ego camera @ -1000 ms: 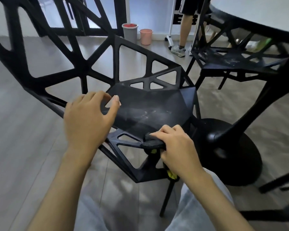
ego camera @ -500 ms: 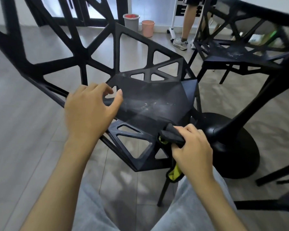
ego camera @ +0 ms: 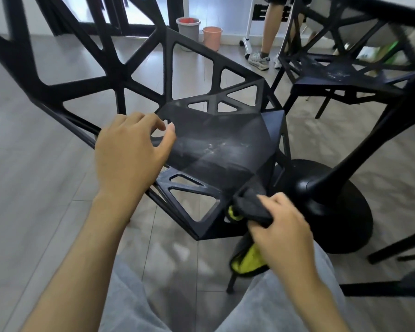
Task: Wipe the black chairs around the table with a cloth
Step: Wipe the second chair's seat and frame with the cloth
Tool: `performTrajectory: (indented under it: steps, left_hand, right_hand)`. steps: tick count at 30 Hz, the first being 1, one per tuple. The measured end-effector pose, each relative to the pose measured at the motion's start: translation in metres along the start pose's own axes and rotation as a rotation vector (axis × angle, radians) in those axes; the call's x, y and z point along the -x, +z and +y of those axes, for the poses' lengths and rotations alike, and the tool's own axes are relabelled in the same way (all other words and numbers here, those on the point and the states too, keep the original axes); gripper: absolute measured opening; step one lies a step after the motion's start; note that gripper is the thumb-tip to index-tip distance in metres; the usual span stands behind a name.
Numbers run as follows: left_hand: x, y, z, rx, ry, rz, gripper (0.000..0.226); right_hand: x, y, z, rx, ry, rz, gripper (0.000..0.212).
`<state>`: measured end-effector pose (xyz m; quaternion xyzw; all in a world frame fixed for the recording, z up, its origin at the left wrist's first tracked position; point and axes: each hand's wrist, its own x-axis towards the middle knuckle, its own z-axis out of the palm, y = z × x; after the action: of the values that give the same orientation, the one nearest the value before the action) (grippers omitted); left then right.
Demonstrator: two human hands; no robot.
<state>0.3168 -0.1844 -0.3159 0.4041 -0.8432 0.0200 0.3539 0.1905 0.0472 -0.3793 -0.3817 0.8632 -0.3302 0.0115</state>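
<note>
Cloth (ego camera: 250, 208) — long axis up-down over chair (ego camera: 222, 149) front corner — in right hand (ego camera: 279, 238) fingers; left hand (ego camera: 130, 159) loosely curled.

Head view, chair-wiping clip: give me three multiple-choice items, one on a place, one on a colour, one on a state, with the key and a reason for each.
1. Where does the cloth touch the chair?
A. the top of the backrest
B. the seat's front right corner
C. a rear leg

2. What colour shows on the cloth's underside?
A. red
B. white
C. yellow-green

3. What is the left hand doing?
A. resting on the chair's left edge, holding nothing
B. gripping the cloth
C. lifting a bucket

Key: 1 B, the right hand presses the dark cloth against that corner. 2 C, bright yellow-green folds hang below the hand. 3 A, its fingers lie relaxed at the seat's edge.
</note>
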Motion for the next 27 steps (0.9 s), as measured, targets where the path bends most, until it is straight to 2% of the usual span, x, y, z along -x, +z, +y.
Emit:
performTrajectory:
  steps: [2,4,9,11,13,16,22,27]
  left_hand:
    - [0.000,0.000,0.002,0.018,-0.048,0.024,0.039]
    - [-0.001,0.001,0.003,0.013,-0.068,0.032,0.040]
    - [-0.002,-0.002,0.003,0.003,-0.072,0.027,0.038]
    - [-0.002,-0.003,0.003,0.004,-0.074,0.024,0.038]
    - [-0.001,-0.003,0.002,0.011,-0.080,0.028,0.038]
    - [-0.002,-0.002,0.003,0.021,-0.093,0.044,0.037]
    - [-0.001,-0.002,0.006,0.035,-0.106,0.070,0.039]
    - [-0.004,-0.005,0.004,0.058,-0.116,0.080,0.039]
  right_hand:
    - [-0.005,-0.003,0.002,0.051,0.027,0.008,0.035]
    - [0.000,-0.001,-0.015,0.068,-0.078,-0.038,0.034]
    - [0.005,-0.002,-0.054,-0.032,-0.266,-0.204,0.034]
    - [0.001,-0.004,-0.054,-0.060,-0.303,-0.234,0.038]
    - [0.002,-0.008,-0.051,-0.130,-0.326,-0.265,0.031]
    - [0.008,-0.013,-0.050,-0.194,-0.342,-0.296,0.032]
    - [-0.055,0.025,-0.086,0.034,-0.373,-0.396,0.013]
    - [-0.083,0.043,-0.104,0.078,-0.452,-0.463,0.030]
